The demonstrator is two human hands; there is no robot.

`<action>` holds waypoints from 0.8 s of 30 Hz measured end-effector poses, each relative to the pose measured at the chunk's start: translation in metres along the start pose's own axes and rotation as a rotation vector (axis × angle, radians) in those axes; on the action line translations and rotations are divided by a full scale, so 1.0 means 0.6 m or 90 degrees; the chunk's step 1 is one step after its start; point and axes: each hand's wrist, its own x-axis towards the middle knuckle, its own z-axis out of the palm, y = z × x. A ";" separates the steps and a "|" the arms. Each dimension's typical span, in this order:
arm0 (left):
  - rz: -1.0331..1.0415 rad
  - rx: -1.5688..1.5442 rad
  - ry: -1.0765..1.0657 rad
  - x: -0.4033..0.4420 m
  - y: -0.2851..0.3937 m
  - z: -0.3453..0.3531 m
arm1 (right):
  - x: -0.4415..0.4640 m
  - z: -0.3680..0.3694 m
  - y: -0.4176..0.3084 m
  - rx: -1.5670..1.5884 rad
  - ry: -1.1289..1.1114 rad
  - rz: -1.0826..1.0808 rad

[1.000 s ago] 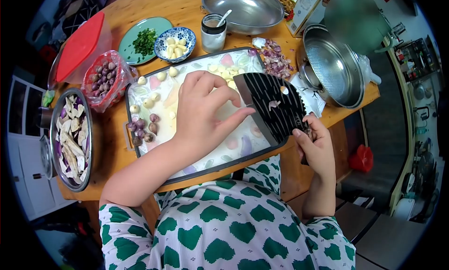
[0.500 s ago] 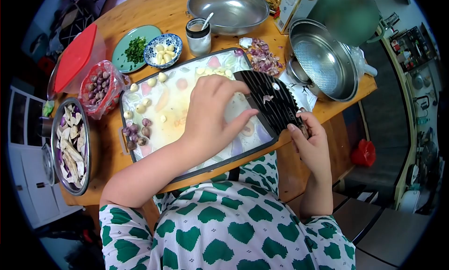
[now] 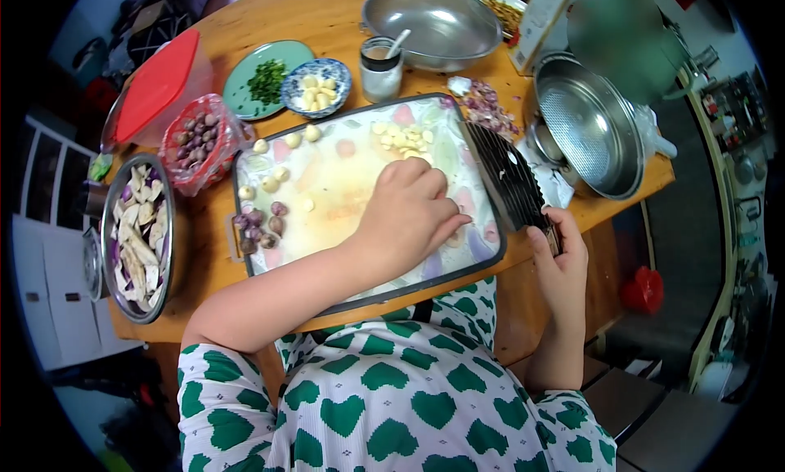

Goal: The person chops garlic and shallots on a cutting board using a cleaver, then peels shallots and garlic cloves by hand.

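Note:
My right hand (image 3: 560,247) is wrapped round the handle of a black cleaver (image 3: 511,178). Its streaked blade is tilted over the right edge of the patterned cutting board (image 3: 347,255), with a small pale bit on it. My left hand (image 3: 417,202) hovers over the right half of the board, apart from the blade; its fingers are curled and the fingertips hidden. Just beyond that hand are garlic slices (image 3: 402,137). Peeled garlic cloves (image 3: 280,174) dot the board's left side, and unpeeled purple cloves (image 3: 260,227) are bunched near its left handle.
Left of the board stand a bowl of cut eggplant (image 3: 137,243) and a red bag of garlic bulbs (image 3: 196,141). Behind are chopped greens (image 3: 267,81), a blue-white bowl of cloves (image 3: 343,99), a jar (image 3: 381,80), garlic skins (image 3: 488,106) and a metal pot (image 3: 590,129).
My left hand has pulled away from the blade and its fingers have curled in. The cleaver is tilted more steeply, and more garlic slices show. The whole view has shifted slightly.

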 end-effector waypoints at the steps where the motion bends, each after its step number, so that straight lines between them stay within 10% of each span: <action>1: -0.003 -0.002 0.016 -0.001 0.000 -0.002 | 0.000 0.009 -0.006 -0.025 0.004 -0.028; 7: -0.016 0.075 -0.023 -0.020 -0.008 -0.003 | 0.016 0.061 -0.029 -0.194 -0.010 -0.220; 24: -0.239 0.155 0.161 -0.154 -0.155 -0.212 | 0.077 0.135 -0.046 -0.474 0.016 -0.216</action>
